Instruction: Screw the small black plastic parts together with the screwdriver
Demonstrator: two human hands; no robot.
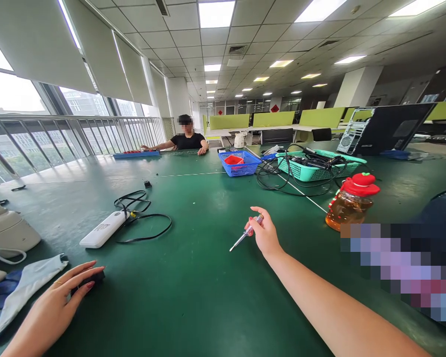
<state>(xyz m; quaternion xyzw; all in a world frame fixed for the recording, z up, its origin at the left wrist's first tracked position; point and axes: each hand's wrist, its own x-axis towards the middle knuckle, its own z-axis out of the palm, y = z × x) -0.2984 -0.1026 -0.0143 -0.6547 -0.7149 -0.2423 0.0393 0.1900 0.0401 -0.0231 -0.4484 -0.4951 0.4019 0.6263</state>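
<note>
In my right hand (264, 233) is a small screwdriver (241, 240) with a clear handle. Its metal tip points down and left, just over the green table (193, 297). My left hand (65, 297) rests at the lower left, fingers and thumb around a small black object (95, 281). Most of that object is hidden by the fingers, so its kind does not show. Beside this hand lies a light blue and dark blue cloth item (29, 287). Further out, a white power bank (104, 229) lies with a black cable (159, 215) trailing from it.
A blue basket (241, 171) and a green basket (301, 173) full of black cables stand across the table. To the right is a red-lidded jar (351, 206) of amber liquid. A beige device (9, 230) sits at left. Another person (188, 141) sits at the far end.
</note>
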